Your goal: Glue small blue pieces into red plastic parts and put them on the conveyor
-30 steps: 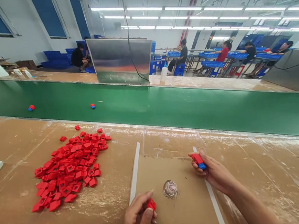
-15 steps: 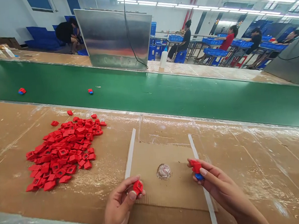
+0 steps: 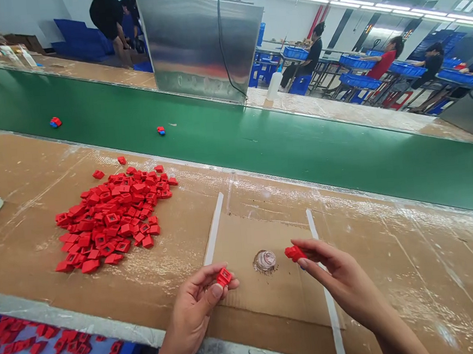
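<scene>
Well, the left hand [image 3: 190, 311] is half closed and pinches a small red plastic part [image 3: 223, 277] between thumb and fingers. The right hand [image 3: 343, 280] holds another red part [image 3: 295, 253] only by its fingertips, with the other fingers curved below. Both parts are above a cardboard sheet [image 3: 241, 236], at either side of a round glossy smear [image 3: 265, 261]. A light pinch at the edges seems good for parts so small. To the left, a heap of red parts [image 3: 109, 220] lies on the bench. At lower left, a blue tray [image 3: 123, 352] holds more of them, and far behind, blue bins [image 3: 360, 81] stand on co-workers' benches.
</scene>
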The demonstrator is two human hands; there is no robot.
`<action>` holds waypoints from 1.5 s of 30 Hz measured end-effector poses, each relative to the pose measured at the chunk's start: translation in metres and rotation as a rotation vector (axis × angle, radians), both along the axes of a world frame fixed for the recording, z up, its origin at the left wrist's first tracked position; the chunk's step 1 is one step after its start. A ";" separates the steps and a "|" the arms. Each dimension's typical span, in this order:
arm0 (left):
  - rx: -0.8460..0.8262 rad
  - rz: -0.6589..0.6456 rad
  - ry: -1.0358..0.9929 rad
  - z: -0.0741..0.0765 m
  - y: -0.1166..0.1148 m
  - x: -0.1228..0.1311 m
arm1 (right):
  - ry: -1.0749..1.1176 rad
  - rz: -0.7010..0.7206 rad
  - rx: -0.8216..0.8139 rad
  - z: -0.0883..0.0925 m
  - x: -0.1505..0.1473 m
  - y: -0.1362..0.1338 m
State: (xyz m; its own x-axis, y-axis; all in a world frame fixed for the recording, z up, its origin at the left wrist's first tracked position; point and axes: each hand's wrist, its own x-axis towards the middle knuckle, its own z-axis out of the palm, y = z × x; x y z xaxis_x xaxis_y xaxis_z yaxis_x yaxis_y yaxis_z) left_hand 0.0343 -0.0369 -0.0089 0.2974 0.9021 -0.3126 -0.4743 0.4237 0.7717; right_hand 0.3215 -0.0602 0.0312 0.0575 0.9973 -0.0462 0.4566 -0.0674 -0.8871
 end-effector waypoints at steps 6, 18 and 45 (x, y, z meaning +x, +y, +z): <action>0.044 -0.038 -0.014 -0.001 -0.003 0.000 | -0.388 0.166 0.208 0.007 -0.012 0.009; 0.102 -0.059 -0.024 -0.004 -0.005 0.000 | -0.588 0.257 0.334 0.007 -0.030 0.012; 0.114 -0.084 -0.090 -0.005 -0.008 -0.002 | -0.682 0.281 0.322 0.005 -0.035 0.005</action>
State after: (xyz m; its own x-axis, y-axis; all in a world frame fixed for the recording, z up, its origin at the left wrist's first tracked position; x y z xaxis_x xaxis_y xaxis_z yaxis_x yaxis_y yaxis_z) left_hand 0.0324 -0.0446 -0.0141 0.3956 0.9009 -0.1784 -0.5106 0.3771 0.7727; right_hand 0.2868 -0.0549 0.0362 -0.2861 0.9370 0.2007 0.8665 0.3424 -0.3632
